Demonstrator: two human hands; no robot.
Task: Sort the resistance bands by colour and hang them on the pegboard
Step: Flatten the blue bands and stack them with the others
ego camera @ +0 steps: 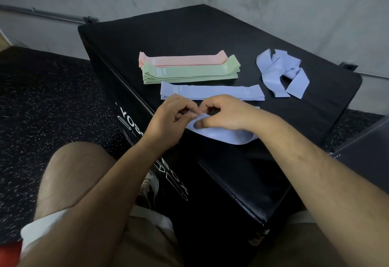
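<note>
A pale lilac flat elastic resistance band (227,135) is held by both hands at its left end and lies on the top of a black padded box (210,33). The left hand (172,117) is curled, with the band's edge pinched between thumb and forefinger. The right hand (225,113) is curled too, its thumb pressed onto the band. Just beyond the knuckles a flat lilac stack (212,92) is laid. Behind it lies a green stack (189,74), which overlaps a pink stack (183,59). A loose lilac tangle (282,75) is seen apart at the right.
</note>
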